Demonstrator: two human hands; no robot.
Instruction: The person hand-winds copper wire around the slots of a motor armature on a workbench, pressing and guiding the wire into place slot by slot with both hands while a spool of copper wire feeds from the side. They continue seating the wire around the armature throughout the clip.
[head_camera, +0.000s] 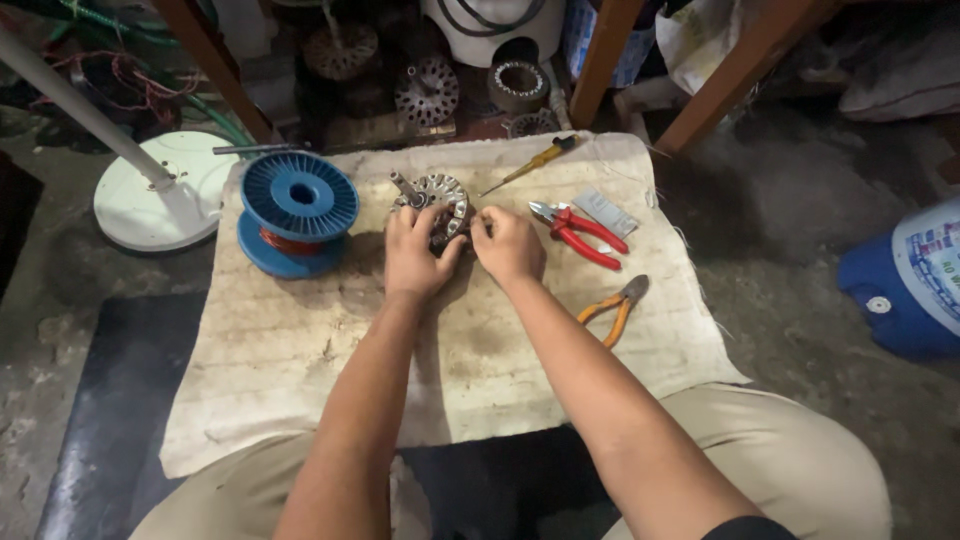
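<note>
Stator (440, 200) between both curled hands

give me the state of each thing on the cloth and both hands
left hand: gripping the round metal motor stator
right hand: pinching at the stator's edge
blue plastic wire spool: lying flat, copper wire wound on
red-handled pliers: lying untouched, jaws shut
orange-handled pliers: lying untouched
yellow-handled screwdriver: lying untouched
</note>
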